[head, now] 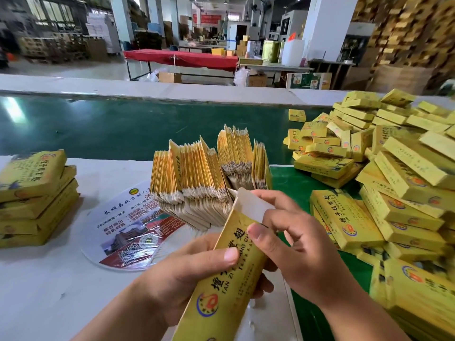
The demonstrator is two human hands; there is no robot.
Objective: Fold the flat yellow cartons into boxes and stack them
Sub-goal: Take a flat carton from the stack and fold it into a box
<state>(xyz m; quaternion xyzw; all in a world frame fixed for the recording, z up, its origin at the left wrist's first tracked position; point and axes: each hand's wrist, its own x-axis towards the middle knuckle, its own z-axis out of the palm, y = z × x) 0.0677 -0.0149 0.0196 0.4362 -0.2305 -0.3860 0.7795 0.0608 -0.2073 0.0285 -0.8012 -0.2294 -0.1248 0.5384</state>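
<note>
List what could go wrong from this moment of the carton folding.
1. The right hand is bending the white end flap of the carton that the left hand holds; it could crease crookedly or tear.
2. The fanned flat cartons stand on edge just behind and might topple if bumped.
3. The loose pile of finished boxes looks unstable and may slide.

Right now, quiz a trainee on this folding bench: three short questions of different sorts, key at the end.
1. True or false: the left hand grips the body of the yellow carton.
2. The right hand fingers work on what? A) the carton's white end flap B) the printed round fan C) the green belt
3. On which side of the person does the loose heap of folded boxes lie?

Key: 1 true; 2 A; 3 the right.
</note>
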